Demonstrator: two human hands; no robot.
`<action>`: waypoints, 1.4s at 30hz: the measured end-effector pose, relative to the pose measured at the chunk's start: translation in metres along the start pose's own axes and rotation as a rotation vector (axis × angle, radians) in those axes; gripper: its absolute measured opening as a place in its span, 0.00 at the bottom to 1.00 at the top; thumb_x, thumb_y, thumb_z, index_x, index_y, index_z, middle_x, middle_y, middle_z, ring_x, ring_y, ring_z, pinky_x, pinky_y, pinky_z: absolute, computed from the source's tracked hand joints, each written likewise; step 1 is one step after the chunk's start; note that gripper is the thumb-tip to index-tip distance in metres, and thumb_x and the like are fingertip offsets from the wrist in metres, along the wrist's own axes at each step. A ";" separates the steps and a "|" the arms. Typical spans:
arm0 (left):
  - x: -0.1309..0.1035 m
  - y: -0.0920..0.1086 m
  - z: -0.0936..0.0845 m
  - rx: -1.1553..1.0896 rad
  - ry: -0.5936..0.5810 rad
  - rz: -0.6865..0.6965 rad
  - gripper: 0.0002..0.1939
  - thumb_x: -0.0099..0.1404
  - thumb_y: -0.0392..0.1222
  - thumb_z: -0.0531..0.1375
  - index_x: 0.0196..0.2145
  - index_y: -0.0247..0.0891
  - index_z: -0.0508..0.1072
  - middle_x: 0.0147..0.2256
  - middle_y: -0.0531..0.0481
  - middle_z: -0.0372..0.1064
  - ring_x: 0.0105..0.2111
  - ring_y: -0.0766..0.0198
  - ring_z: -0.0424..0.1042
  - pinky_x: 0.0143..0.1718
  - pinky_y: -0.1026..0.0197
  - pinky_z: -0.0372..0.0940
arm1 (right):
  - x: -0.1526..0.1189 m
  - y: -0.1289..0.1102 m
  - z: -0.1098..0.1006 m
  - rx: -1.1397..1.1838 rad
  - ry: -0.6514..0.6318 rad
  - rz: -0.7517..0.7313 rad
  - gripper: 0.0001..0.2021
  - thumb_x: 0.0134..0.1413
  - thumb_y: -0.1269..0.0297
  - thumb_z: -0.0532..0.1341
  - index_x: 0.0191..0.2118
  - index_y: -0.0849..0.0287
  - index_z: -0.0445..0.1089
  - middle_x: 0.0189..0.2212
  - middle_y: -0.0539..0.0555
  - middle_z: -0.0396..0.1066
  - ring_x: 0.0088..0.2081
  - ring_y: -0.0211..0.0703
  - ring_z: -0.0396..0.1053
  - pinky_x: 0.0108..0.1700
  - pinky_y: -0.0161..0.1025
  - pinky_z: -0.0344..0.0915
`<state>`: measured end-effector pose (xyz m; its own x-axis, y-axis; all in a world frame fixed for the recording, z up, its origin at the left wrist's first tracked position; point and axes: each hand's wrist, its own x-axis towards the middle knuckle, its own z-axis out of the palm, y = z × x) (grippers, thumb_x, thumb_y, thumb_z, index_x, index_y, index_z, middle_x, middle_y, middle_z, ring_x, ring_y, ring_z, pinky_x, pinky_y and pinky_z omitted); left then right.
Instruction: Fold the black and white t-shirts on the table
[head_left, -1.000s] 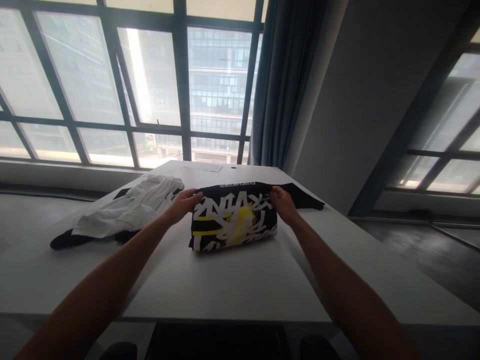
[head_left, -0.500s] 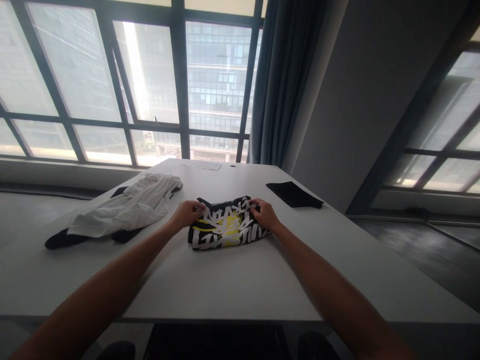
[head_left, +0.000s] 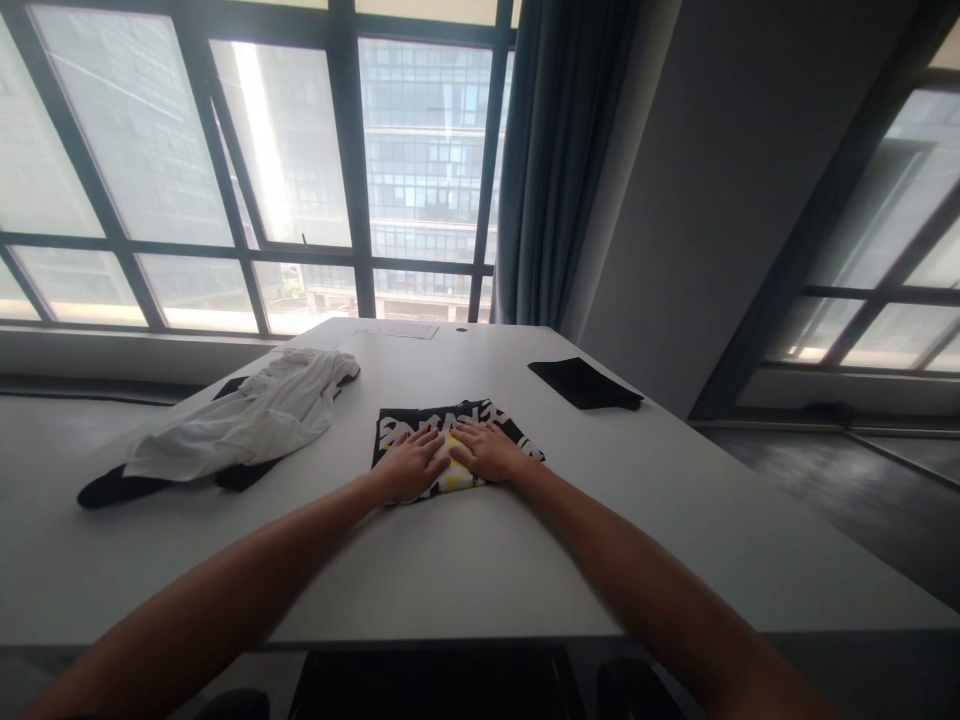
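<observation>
The folded black cloth garment with bold white lettering and yellow patches (head_left: 456, 479) lay low near the middle of the broad white table (head_left: 450, 575). Both hands pressed on its top, palms down and fingers stretched out, gripping nothing: the left hand (head_left: 409, 467) and the right hand (head_left: 489, 452) sat side by side, thumbs close together; whether they touched, I could not tell. Right of it, well apart, lay a flat, folded black cloth (head_left: 585, 384). To the left sprawled a crumpled white cloth garment (head_left: 247, 415) with black parts showing at its edges. Beyond stood a black-framed window (head_left: 281, 150) and blue-grey curtain (head_left: 555, 170).
</observation>
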<state>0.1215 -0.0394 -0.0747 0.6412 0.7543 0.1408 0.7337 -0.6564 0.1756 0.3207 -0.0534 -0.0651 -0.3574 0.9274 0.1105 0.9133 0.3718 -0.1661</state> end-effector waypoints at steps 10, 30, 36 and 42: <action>0.009 -0.035 -0.003 0.030 -0.093 -0.371 0.43 0.66 0.67 0.40 0.69 0.36 0.48 0.70 0.42 0.33 0.69 0.47 0.34 0.64 0.38 0.39 | 0.014 0.051 0.004 0.091 -0.095 0.357 0.38 0.62 0.38 0.44 0.70 0.56 0.46 0.71 0.57 0.38 0.70 0.49 0.35 0.67 0.54 0.35; -0.007 -0.027 -0.010 -0.089 -0.137 -0.288 0.41 0.67 0.67 0.40 0.69 0.42 0.47 0.70 0.40 0.29 0.69 0.41 0.30 0.60 0.28 0.39 | -0.014 0.067 -0.027 0.495 0.118 0.474 0.17 0.56 0.55 0.62 0.44 0.63 0.74 0.39 0.56 0.78 0.39 0.45 0.75 0.38 0.33 0.68; -0.002 -0.035 -0.018 -0.135 -0.078 -0.388 0.39 0.68 0.65 0.39 0.70 0.41 0.46 0.70 0.42 0.29 0.69 0.46 0.32 0.61 0.32 0.44 | 0.028 0.089 -0.064 0.414 0.224 0.348 0.13 0.52 0.61 0.66 0.40 0.63 0.73 0.36 0.56 0.77 0.34 0.43 0.73 0.35 0.34 0.67; -0.004 -0.033 -0.012 -0.125 -0.137 -0.340 0.40 0.68 0.66 0.40 0.70 0.42 0.47 0.69 0.44 0.34 0.69 0.45 0.34 0.63 0.30 0.35 | 0.096 0.141 -0.131 0.372 0.440 0.343 0.15 0.52 0.60 0.65 0.42 0.64 0.71 0.36 0.54 0.75 0.34 0.40 0.71 0.34 0.32 0.65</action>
<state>0.0918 -0.0210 -0.0698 0.3966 0.9149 -0.0753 0.8818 -0.3569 0.3083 0.4410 0.0827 0.0500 0.1257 0.9214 0.3677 0.8049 0.1220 -0.5808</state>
